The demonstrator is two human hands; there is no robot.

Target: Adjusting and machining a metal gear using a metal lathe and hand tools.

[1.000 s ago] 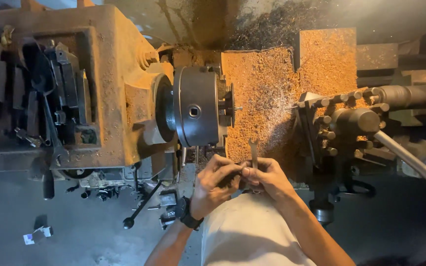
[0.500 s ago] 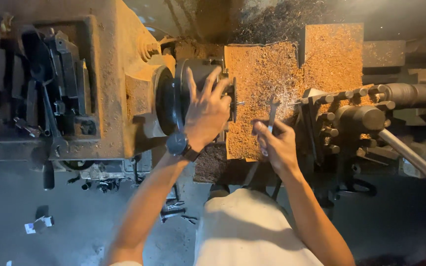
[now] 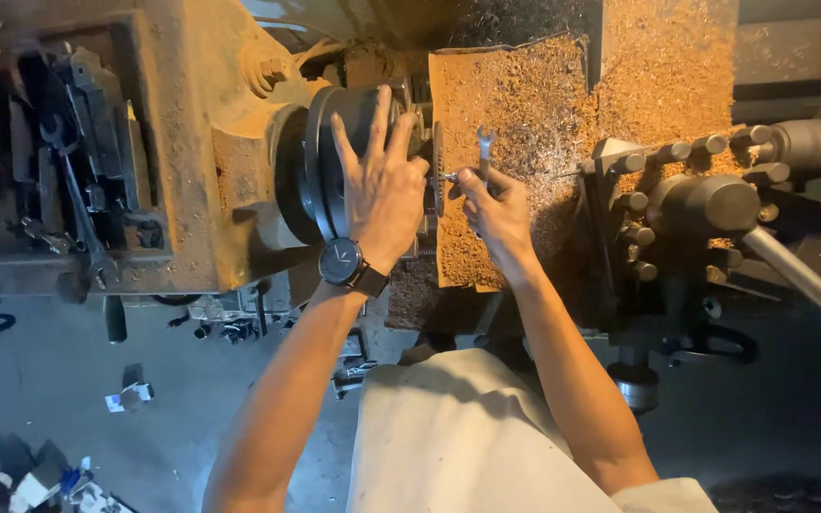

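Steel wrench (image 3: pixel 484 152) standing upright in the right hand (image 3: pixel 496 214), fingers clamped round its shank, open end pointing up, just beside the chuck face. Lying flat on the dark lathe chuck (image 3: pixel 334 157), the left hand (image 3: pixel 382 185), fingers spread apart and pressing on its rim, a black wristwatch (image 3: pixel 341 261) showing at the wrist. Spreading behind both hands, brown swarf over the lathe bed (image 3: pixel 525 104). Sitting well to the right, the tool post (image 3: pixel 691 204) with its bolts. Resting in the headstock tray (image 3: pixel 11 152) on the left, more dark spanners.
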